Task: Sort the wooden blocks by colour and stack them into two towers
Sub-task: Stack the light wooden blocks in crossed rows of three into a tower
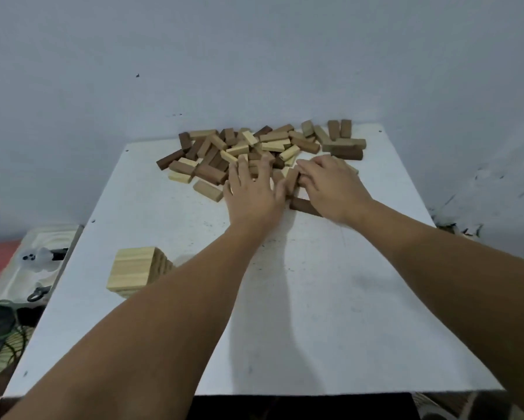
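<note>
Fingers (239, 169) of the left hand (250, 192) spread wide and straight, pressed flat on the near edge of the block pile (254, 150), gripping nothing. Fingers of the right hand (330, 186) nearly straight too, laid across blocks just right of the left, with one upright pale block (291, 178) caught between the two hands; whether any fingertip curls round a block, impossible to tell. A dark block (304, 206) lying on the table (285, 313) just below the right palm, partly hidden.

Beyond the hands, pale and dark blocks jumbled together along the far edge of the white table, against the wall. Near the left front, well apart from the pile, a short stack of pale blocks (138, 269) (apparently the first tower, barely begun). No dark tower in view yet.

Likely step: raking blocks out of the heap for sorting. Best done by drawing a few towards the open middle of the table, keeping palms low, separating colours before lifting, and steering the left forearm clear of the pale stack.

Beside the table, left: a pale tray (27, 268) and green cord (0, 322).
</note>
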{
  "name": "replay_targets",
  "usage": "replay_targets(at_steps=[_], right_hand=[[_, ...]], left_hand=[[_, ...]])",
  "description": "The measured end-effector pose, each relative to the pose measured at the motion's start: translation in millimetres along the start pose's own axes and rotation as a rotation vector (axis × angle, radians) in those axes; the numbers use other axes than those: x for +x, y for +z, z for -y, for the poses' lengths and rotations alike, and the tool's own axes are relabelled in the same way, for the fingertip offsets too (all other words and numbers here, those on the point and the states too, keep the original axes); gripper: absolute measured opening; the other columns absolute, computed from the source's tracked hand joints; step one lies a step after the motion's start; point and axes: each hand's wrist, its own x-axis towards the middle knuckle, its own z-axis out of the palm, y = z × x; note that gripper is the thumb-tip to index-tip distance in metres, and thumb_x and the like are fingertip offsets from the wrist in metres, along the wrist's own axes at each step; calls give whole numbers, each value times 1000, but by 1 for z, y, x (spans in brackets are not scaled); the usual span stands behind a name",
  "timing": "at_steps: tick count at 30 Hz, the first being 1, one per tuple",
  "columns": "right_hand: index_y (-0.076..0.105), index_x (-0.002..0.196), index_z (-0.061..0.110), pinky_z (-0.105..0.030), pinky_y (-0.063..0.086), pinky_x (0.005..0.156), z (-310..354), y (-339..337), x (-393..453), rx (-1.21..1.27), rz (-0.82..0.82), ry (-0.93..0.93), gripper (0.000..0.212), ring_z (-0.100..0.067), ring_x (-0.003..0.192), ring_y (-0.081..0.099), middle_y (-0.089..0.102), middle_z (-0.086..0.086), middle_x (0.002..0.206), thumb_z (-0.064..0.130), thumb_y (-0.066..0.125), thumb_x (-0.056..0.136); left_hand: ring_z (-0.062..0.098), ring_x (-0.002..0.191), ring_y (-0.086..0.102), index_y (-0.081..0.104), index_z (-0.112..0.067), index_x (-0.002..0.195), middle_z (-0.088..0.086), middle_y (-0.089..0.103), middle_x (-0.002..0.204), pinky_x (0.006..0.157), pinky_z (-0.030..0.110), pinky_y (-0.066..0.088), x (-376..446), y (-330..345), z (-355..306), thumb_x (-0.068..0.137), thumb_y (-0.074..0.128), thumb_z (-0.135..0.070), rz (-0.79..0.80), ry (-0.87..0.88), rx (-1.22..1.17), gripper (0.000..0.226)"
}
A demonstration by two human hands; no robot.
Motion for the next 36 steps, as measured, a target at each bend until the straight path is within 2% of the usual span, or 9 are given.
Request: replay_targets(at_steps=[5,10,14,17,20,23,28,33,36], right_hand=[[48,149,26,-50,41,105,-25,1,36,-18,6,16,48,-36,132,42,51,-9,147,17,47,102],[63,135,34,-43,38,95,-31,-2,65,-60,62,32,39,-34,129,42,56,-2,138,19,49,101],[67,115,38,-49,39,105,-31,-7,82,2,133,-60,23,-23,122,50,59,5,120,29,51,101],[62,105,39,-50,46,100,-32,-14,91,47,249,-135,9,-17,112,55,61,9,113,34,59,97],[60,109,33,-42,52,89,-34,-17,93,91,264,-190,12,-11,100,60,65,13,103,31,64,98],[54,126,33,-36,52,82,-33,-18,93,163,177,-202,33,-5,91,61,65,15,100,35,68,96],[53,144,32,-40,48,89,-30,-11,93,75,173,-172,50,-13,100,60,65,11,116,37,68,96],[58,124,33,-43,37,93,-30,1,84,39,79,-159,30,-20,109,57,56,10,109,42,65,96],[57,116,32,-53,39,106,-31,1,85,-19,54,-96,29,-27,127,48,52,-1,130,48,67,93]], left_hand=[[29,154,11,30,-33,161,4,17,170,125,52,5,11,26,0,103,21,-70,-51,-77,-75,69],[27,132,33,53,-28,144,4,43,142,116,47,25,10,27,5,109,35,-44,-205,-78,-221,42],[24,123,34,50,-26,144,4,45,131,111,40,22,12,28,6,108,41,-29,-233,-171,-238,37],[22,120,34,49,-26,144,2,46,126,111,39,20,13,27,6,108,41,-30,-212,-176,-208,37],[20,120,35,51,-26,139,1,49,126,106,32,16,12,28,5,108,43,-28,-226,-165,-218,32],[19,121,39,52,-26,138,-1,52,126,108,32,18,13,29,7,107,44,-27,-239,-179,-221,31],[19,122,40,54,-26,138,-2,54,125,112,37,21,14,29,7,106,46,-28,-249,-194,-243,33],[19,122,39,54,-26,140,-1,53,126,111,38,22,13,29,7,107,48,-30,-249,-188,-233,34],[18,122,38,53,-27,143,-2,51,124,114,39,21,13,28,7,106,49,-31,-243,-181,-256,37]])
